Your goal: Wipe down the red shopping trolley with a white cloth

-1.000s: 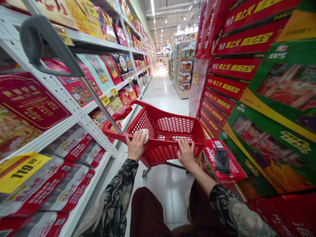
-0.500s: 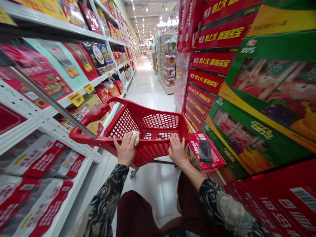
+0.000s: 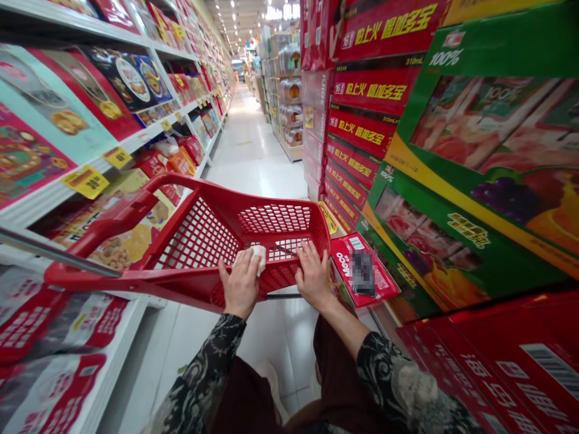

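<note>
A red plastic basket shopping cart (image 3: 163, 280) with latticed walls stands in front of me, its handle end to the left. My left hand (image 3: 243, 286) presses a crumpled white cloth (image 3: 259, 259) against the near rim, fingers closed over it; whether it is cloth or tissue is hard to tell. Farther right along that rim, my right hand (image 3: 313, 278) grips the cart edge, its fingers hooked over the inside and the thumb on the outer side. Through the lattice of the basket, the white floor shows.
Shelves of boxed snacks (image 3: 113, 90) with yellow price tags line the left. Stacked red drink cartons (image 3: 366, 90) and green juice cartons (image 3: 452, 181) rise close on the right. A red Meco box (image 3: 384, 283) sits low beside the cart. The white-tiled aisle (image 3: 253, 150) runs ahead.
The cart's handle end has swung left and nearer, and more of the basket's inside shows. Both hands stay on the rim. The view has shifted slightly to the right.
</note>
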The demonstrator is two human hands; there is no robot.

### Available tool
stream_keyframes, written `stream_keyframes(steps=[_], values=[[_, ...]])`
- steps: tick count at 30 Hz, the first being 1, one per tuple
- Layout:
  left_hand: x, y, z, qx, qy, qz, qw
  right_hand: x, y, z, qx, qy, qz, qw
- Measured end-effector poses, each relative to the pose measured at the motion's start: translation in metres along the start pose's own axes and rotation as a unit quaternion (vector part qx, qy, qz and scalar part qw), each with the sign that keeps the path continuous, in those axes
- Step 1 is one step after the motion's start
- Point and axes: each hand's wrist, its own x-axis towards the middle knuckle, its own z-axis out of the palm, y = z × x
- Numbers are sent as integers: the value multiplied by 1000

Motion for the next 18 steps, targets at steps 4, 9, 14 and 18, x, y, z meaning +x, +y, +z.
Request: stream_keyframes(steps=[4, 9, 14, 18], values=[[7, 33, 11, -17, -21, 34, 999, -3, -13, 5, 16, -23, -30, 999], [12, 39, 8, -33, -36, 55, 997, -3, -14, 1, 26, -17, -32, 999], [5, 6, -9, -14, -26, 18, 999, -7, 1, -8, 8, -3, -1, 1000], [1, 13, -8, -30, -22, 12, 999, -8, -13, -4, 25, -6, -35, 999]])
